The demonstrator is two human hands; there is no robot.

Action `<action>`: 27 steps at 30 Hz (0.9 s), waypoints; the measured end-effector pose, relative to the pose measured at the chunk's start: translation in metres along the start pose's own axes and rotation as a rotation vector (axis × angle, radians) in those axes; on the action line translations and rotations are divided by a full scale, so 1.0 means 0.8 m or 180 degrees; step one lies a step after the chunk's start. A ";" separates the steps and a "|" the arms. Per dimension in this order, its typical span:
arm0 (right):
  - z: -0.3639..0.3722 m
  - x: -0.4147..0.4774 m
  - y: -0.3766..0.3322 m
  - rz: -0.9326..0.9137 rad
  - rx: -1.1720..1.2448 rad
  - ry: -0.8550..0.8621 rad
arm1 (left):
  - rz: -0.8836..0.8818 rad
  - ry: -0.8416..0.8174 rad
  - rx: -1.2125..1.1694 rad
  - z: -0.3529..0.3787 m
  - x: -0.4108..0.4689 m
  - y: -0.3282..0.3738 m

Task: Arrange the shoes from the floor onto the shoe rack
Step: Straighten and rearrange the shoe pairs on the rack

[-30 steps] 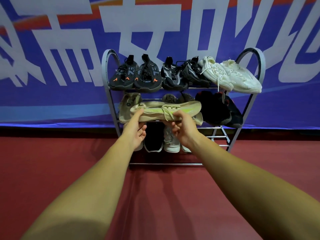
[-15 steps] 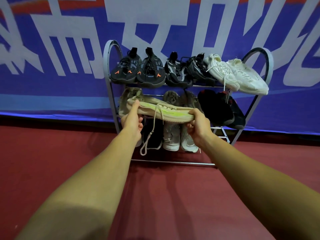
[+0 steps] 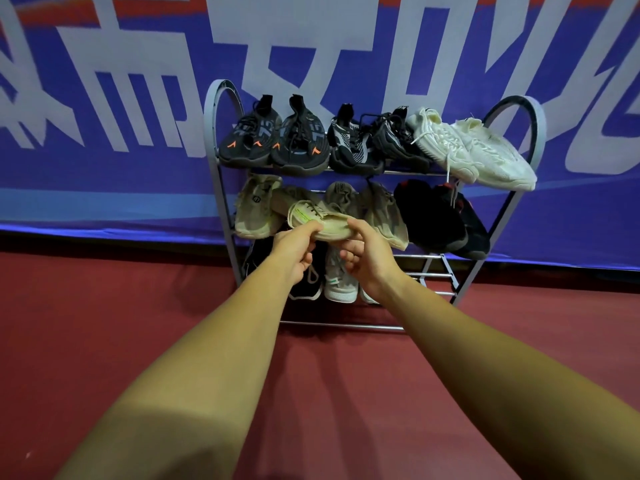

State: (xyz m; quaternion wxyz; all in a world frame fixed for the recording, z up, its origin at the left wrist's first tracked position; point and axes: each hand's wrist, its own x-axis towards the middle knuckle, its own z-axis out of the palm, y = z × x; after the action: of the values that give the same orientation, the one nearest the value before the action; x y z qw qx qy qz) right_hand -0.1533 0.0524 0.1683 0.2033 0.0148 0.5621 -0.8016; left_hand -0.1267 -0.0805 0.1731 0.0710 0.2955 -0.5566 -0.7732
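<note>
A: What's behind everything?

B: A blue banner (image 3: pixel 104 81) with big white characters hangs along the back, above a red floor (image 3: pixel 104 323). A grey metal shoe rack (image 3: pixel 221 188) stands against it, straight ahead of both hands.

A: And the hands?

B: Close together at the front of the middle shelf. The left hand (image 3: pixel 294 251) and the right hand (image 3: pixel 367 258) both grip a beige shoe with a neon-green tag (image 3: pixel 318 220), left thumb on its near edge, right fingers curled at its other end. The shoe lies tilted, its far end among the shoes on the middle shelf.

A: What sits around them?

B: Just left of the left hand, a beige sneaker (image 3: pixel 256 209). Above the hands, two more tan shoes (image 3: pixel 363 206), and to the right of the right hand a pair of black shoes (image 3: pixel 436 216). Higher, on the top shelf: dark sneakers with orange marks (image 3: pixel 273 143), a black-and-white pair (image 3: pixel 367 143), and white sneakers (image 3: pixel 474 147) at the far right.

A: Below?

B: Under the hands, partly hidden, a black shoe (image 3: pixel 304 289) and a pale shoe (image 3: pixel 339 285) on the lowest shelf.
</note>
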 end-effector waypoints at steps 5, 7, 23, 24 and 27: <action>-0.002 0.003 0.006 0.0244 0.0005 -0.0097 | 0.0004 -0.0016 0.0093 -0.014 0.008 0.003; 0.001 0.006 0.011 0.0355 0.0120 -0.0212 | 0.0067 -0.0030 0.0144 -0.018 0.011 0.003; 0.041 0.048 0.054 0.0066 0.0275 -0.0051 | 0.0020 0.0289 0.0201 -0.038 0.037 -0.013; 0.042 0.051 0.056 0.0079 0.0296 -0.0044 | 0.0056 0.0317 0.0166 -0.038 0.038 -0.012; 0.047 0.058 0.060 0.0112 0.0352 -0.0012 | 0.0099 0.0391 0.0130 -0.039 0.042 -0.012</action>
State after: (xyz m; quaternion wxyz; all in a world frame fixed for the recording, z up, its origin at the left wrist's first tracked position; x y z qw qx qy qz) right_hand -0.1714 -0.0094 0.1271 0.2173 0.0344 0.5162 -0.8277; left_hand -0.1350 -0.1172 0.1454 0.1110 0.3351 -0.5713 -0.7410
